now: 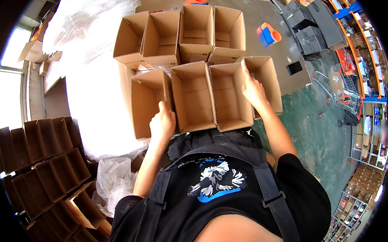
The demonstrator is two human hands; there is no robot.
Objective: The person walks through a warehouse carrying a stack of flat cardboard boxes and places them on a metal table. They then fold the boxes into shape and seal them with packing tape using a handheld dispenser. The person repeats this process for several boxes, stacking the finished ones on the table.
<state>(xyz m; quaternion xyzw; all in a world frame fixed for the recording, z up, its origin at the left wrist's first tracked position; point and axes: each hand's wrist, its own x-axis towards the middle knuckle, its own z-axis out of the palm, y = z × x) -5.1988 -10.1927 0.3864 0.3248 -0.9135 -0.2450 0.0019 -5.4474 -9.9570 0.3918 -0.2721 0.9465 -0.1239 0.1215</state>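
Two rows of open-topped cardboard boxes stand before me. In the near row, my left hand (163, 123) is at the near end of the leftmost box (146, 90), its fingers closed at the right wall and the index finger pointing away from me. My right hand (255, 92) straddles the wall between the third box (231, 97) and the rightmost box (268, 83), index finger stretched along the edge and the other fingers partly hidden. Between my hands sits the second box (194, 97). The far row (161, 36) stands just behind. The boxes' visible insides hold nothing.
An orange-and-blue tape dispenser (269, 34) and a black phone (294, 67) lie on the table (283, 80) to the right. Clear plastic wrap (90, 21) covers the left side. More boxes (43, 145) are stacked lower left. A shopping cart (346, 90) and shelves stand right.
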